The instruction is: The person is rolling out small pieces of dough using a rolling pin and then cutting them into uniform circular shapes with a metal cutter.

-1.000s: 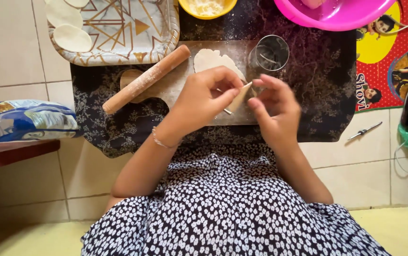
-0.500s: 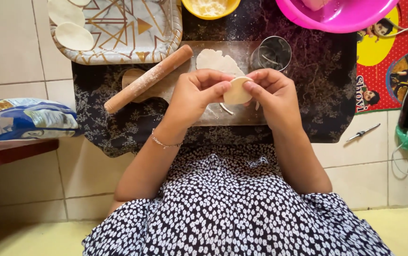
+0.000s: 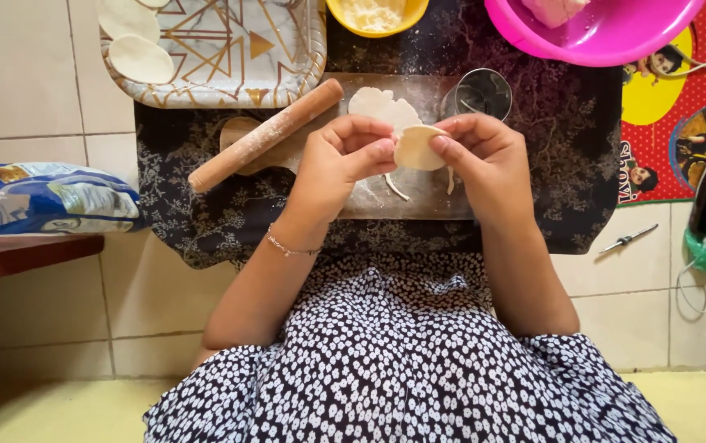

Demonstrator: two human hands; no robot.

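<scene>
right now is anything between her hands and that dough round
No. Both the left hand and the right hand already pinch the dough round by its edges, raised above the wooden board. Nothing lies between.

Left hand (image 3: 345, 160) and right hand (image 3: 484, 156) pinch a small dough round (image 3: 417, 148) above the floured wooden board (image 3: 419, 193), beside a rolling pin (image 3: 264, 135).

The person wears a dark navy dress (image 3: 402, 369) covered in small white blotchy spots, with short sleeves that leave both forearms bare. A thin chain bracelet (image 3: 291, 246) circles the left wrist.
</scene>
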